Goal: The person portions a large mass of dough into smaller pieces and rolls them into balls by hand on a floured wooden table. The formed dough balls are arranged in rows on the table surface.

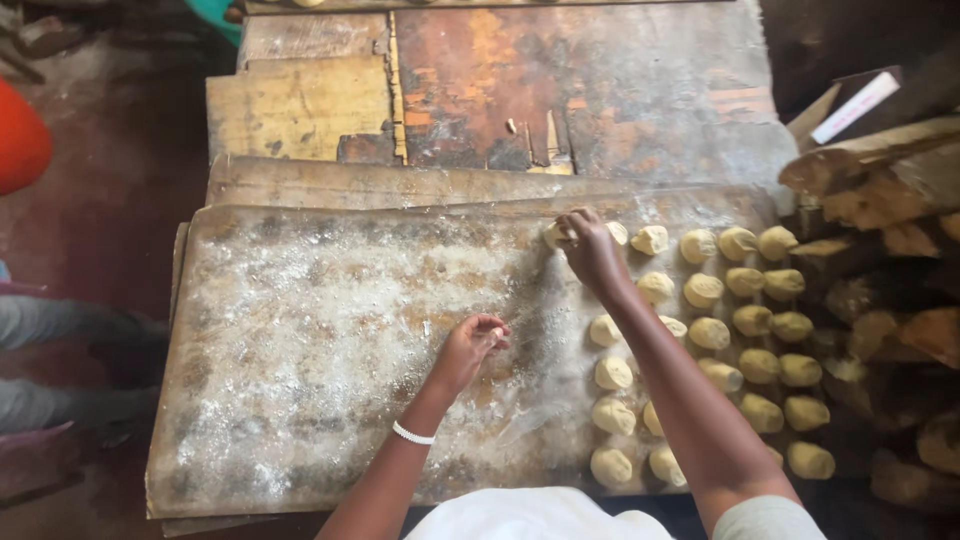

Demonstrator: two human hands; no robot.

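Fingers of the right hand [590,245] are curled down over a pale dough piece [556,235] at the far end of the floured board [300,340], the grip closed on it from above while the piece rests on the board. Just right of that hand, another dough piece [650,239] lies at the head of the next row, close to the knuckles but not touching them.

Nearer the body, the left hand [470,345] hovers low over the middle of the board with its fingertips pinched together; something small and pale shows between them, too small to tell what it is. A white bracelet [413,433] circles that wrist.

To the right of both hands, rows of shaped dough pieces [745,325] fill the right part of the board, set near one another in lines running from the far edge toward the person. The right forearm crosses above some of them. Loose flour dusts the bare left part of the board.

Beyond the board lies a worn wooden worktop [600,90] with patches of orange and grey. Stacked firewood [880,200] sits to the right of the board. At the bottom edge, a white garment [530,515] covers the person's front.
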